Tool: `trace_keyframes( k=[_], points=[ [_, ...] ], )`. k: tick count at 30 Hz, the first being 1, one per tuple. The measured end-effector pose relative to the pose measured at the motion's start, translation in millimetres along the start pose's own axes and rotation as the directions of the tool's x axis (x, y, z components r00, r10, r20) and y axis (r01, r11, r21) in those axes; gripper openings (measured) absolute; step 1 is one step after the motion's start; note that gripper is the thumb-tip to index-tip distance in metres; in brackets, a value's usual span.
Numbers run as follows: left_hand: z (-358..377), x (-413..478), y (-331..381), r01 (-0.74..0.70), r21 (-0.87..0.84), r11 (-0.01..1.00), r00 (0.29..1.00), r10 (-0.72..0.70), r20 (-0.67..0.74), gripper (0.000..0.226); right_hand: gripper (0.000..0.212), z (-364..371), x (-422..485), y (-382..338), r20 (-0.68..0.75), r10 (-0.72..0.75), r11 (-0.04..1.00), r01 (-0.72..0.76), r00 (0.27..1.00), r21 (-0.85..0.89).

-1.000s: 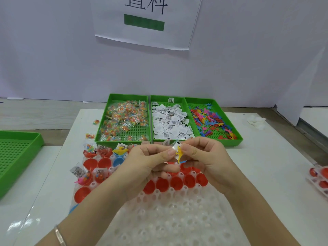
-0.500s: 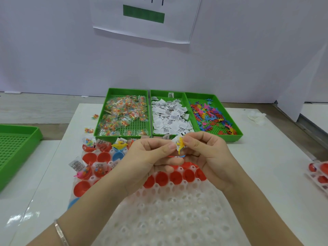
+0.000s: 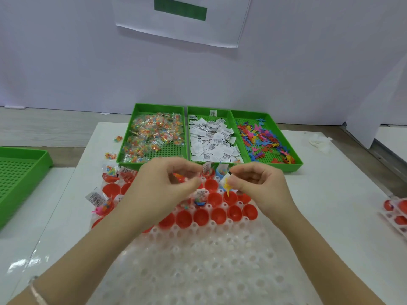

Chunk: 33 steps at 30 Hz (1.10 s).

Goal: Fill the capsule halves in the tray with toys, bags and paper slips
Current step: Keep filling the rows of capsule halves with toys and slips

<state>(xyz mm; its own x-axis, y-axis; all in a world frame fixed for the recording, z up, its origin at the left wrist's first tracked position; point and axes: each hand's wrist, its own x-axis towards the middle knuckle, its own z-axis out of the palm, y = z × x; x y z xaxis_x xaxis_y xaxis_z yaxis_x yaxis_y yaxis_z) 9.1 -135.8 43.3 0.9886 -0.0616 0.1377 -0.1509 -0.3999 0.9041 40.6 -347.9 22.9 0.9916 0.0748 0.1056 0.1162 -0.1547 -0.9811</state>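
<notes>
Head view. The left hand (image 3: 167,183) hovered over the far rows of the clear tray (image 3: 209,260), its fingers curled round a small orange-red toy (image 3: 179,177). The right hand (image 3: 262,186), close beside it but not touching, pinched a yellow toy (image 3: 227,186) and a white paper slip (image 3: 222,181) together between thumb and forefinger, just above an unfilled half of the red capsule halves (image 3: 201,217). These halves sat in the tray's far rows; several near its far-left corner already held toys, bags and slips, while the nearest row was unfilled. The tray lay at the near edge of the white table (image 3: 330,194). Along the far edge stood three green bins side by side: the bag bin (image 3: 154,137) on the left, the slip bin (image 3: 211,139) in the middle and the toy bin (image 3: 264,142) on the right. A few loose bags (image 3: 110,155) lay on the table just left of the bag bin.
</notes>
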Motion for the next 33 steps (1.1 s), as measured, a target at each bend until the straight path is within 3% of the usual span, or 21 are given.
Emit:
trace_keyframes(
  k=[1, 3, 5, 7, 12, 19, 26, 33],
  points=[
    [1, -5, -1, -0.098, 0.22, 0.97, 0.995, 0.093, 0.033, 0.017, 0.023, 1, 2, 3, 0.017, -0.025, 0.997, 0.026, 1.0, -0.071],
    [13, -19, -2, -0.333, 0.56, 0.758, 0.942, 0.293, 0.164, 0.019, 0.027, 4, 5, 9, 0.063, -0.068, 0.981, 0.078, 0.996, -0.178],
    [30, -33, -2, -0.481, 0.678, 0.556, 0.873, 0.373, 0.314, 0.025, 0.027, 8, 7, 12, 0.121, -0.109, 0.947, 0.14, 0.987, -0.291],
    [41, -41, -3, -0.527, 0.706, 0.474, 0.847, 0.366, 0.386, 0.035, 0.027, 10, 7, 12, 0.179, -0.141, 0.909, 0.199, 0.974, -0.367],
    [49, -44, -14, -0.566, 0.721, 0.4, 0.821, 0.351, 0.45, 0.04, 0.021, 8, 7, 7, 0.304, -0.101, 0.826, 0.25, 0.947, -0.505],
    [52, -47, -14, -0.526, 0.74, 0.419, 0.849, 0.311, 0.428, 0.041, 0.011, 10, 21, -16, 0.553, 0.073, 0.624, 0.395, 0.83, -0.674],
    [53, -47, -14, -0.523, 0.753, 0.399, 0.852, 0.251, 0.459, 0.043, 0.009, 18, 29, -29, 0.573, 0.197, 0.556, 0.391, 0.795, -0.734],
    [54, -46, -13, -0.522, 0.758, 0.392, 0.853, 0.23, 0.468, 0.047, 0.016, 29, 31, -30, 0.58, 0.205, 0.349, 0.494, 0.789, -0.796]
  ],
)
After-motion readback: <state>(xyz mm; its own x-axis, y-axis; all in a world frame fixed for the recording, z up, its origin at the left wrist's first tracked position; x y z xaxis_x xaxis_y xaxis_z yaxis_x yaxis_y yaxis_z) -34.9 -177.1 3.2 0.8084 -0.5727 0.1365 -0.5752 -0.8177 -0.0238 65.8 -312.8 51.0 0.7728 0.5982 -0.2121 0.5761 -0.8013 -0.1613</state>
